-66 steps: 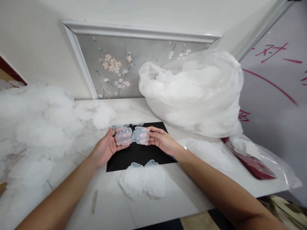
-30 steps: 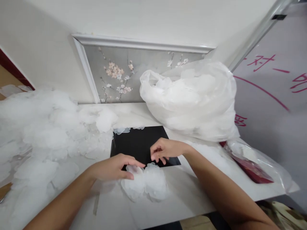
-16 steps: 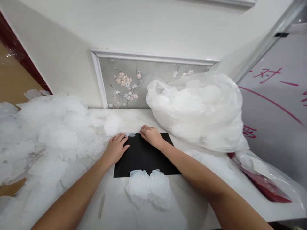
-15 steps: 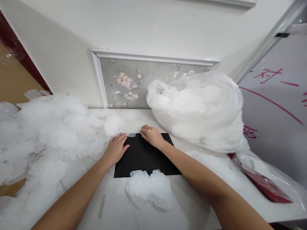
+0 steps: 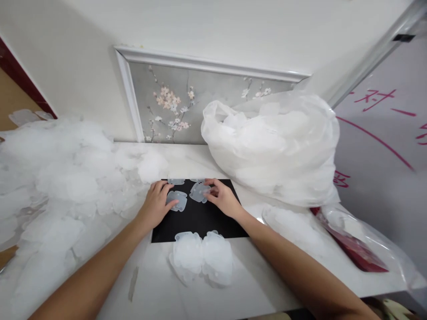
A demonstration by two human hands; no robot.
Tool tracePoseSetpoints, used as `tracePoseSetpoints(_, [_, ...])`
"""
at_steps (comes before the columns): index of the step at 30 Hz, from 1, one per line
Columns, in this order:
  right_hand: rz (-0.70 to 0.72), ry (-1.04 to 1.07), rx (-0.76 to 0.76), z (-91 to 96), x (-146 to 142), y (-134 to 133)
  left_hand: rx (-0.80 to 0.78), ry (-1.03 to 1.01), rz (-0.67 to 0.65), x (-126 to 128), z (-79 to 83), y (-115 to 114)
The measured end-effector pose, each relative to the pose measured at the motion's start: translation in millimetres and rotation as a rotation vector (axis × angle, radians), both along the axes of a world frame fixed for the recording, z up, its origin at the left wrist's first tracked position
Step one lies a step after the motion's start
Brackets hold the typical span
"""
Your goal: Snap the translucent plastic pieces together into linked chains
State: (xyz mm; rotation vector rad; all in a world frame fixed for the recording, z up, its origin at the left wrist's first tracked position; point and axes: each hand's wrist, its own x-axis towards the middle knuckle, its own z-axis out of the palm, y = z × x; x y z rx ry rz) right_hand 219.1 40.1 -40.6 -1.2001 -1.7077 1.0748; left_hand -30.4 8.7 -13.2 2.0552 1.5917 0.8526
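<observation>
On a black rectangular sheet [image 5: 200, 222] lie thin, clear-frosted plastic pieces with wavy outlines. My left hand [image 5: 155, 204] is at the sheet's left side, fingers spread, its thumb touching the left plastic piece [image 5: 179, 201]. The fingers of my right hand [image 5: 225, 198] are bent and pinch the right edge of another plastic piece [image 5: 199, 192]. Two more pieces show in part along the sheet's far edge. Two stacks of the same pieces, a left stack [image 5: 187, 258] and a right stack [image 5: 218, 258], stand side by side at the near edge.
A large heap of frosted pieces [image 5: 66, 178] covers the table's left side. A full white plastic bag [image 5: 273, 155] sits at the back right against the wall. Right of my forearm are loose pieces [image 5: 296, 226] and a red item in clear wrap [image 5: 360, 253]. A whiteboard [image 5: 376, 146] stands at right.
Both hands have come slightly back from the sheet's far edge. Two plastic pieces now show on the black sheet by my hands, and the view has shifted a little.
</observation>
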Motion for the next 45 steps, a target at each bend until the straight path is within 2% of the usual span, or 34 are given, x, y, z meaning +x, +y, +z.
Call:
tracePoseSetpoints(3, [0.001,0.003,0.015,-0.6,-4,1,-0.036,-0.054,0.003,-3,-4.7,7])
tracePoseSetpoints(6, [0.069,0.144,-0.046,2.6,-6,-1,-0.093,-0.201,-0.008,-2,-0.5,5])
tracePoseSetpoints(10, [0.136,0.370,-0.225,8.2,-5,-3,-0.316,-0.484,0.037,0,6.4,0])
tracePoseSetpoints(14, [0.163,0.435,-0.322,11.9,-2,-4,-0.478,-0.737,0.057,2,12.6,-2])
tracePoseSetpoints(19, [0.191,0.465,-0.348,10.6,1,-2,-0.581,-0.825,0.035,0,19.8,-2])
tracePoseSetpoints(28, [0.238,0.438,-0.292,5.8,5,0,-0.626,-0.899,-0.025,-3,23.4,0])
tracePoseSetpoints(32, [0.320,0.389,-0.270,5.8,7,1,-0.645,-0.859,-0.089,-7,22.2,0])
tracePoseSetpoints(35, [0.423,0.299,-0.181,4.7,10,2,-0.657,-0.827,-0.139,-7,21.0,0])
tracePoseSetpoints(38, [0.462,0.186,-0.052,4.3,12,0,-0.650,-0.805,-0.162,-5,21.9,-1])
tracePoseSetpoints(42, [0.458,0.085,0.079,5.5,10,-4,-0.604,-0.763,-0.197,-4,20.8,-2])
tracePoseSetpoints(45, [0.388,0.023,0.157,6.8,7,-6,-0.534,-0.702,-0.230,-5,15.2,-1])
